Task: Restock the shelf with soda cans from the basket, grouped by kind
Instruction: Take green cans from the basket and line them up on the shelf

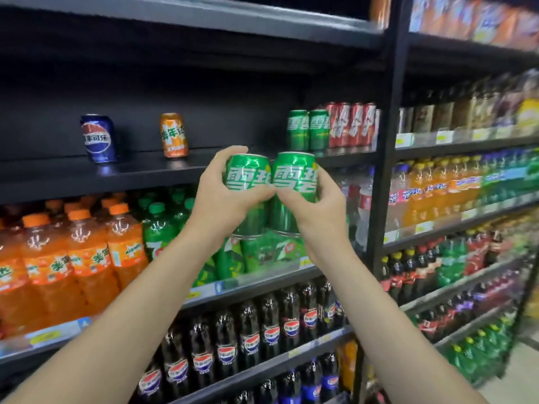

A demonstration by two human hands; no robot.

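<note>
My left hand (224, 196) grips a green soda can (248, 176), and my right hand (315, 208) grips a second green can (294, 174). Both cans are upright, side by side and touching, held just in front of the black shelf (140, 170). On that shelf stand a blue cola can (98, 138), an orange soda can (174, 135), two green cans (307, 130) and several red cola cans (353, 124) at the right end. The basket is out of view.
Below the shelf are rows of orange bottles (73, 258), green bottles (163, 231) and dark cola bottles (248, 333). A black upright post (385, 170) separates this bay from a fully stocked bay on the right. A shelf board runs overhead.
</note>
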